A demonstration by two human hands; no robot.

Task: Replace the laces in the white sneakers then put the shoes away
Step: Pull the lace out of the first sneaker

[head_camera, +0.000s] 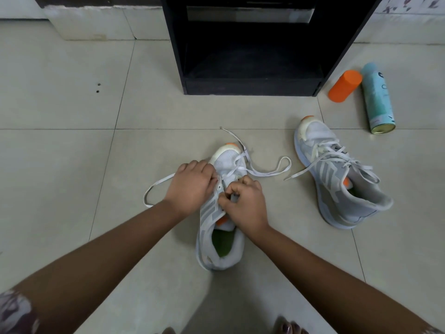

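A white sneaker [220, 237] with grey stripes and a green insole stands on the tiled floor in front of me, toe pointing away. My left hand [191, 186] grips its left side by the eyelets. My right hand [243, 203] pinches the white lace [265, 173] at the tongue. Loose lace loops trail out on both sides of the shoe. A second white sneaker [337, 174] sits to the right, laced, with its lace ends loose.
A black open cabinet [250, 85] stands on the floor just beyond the shoes. An orange bottle [345, 86] and a teal spray can [376, 97] lie at the right. My toes [289, 327] show at the bottom edge.
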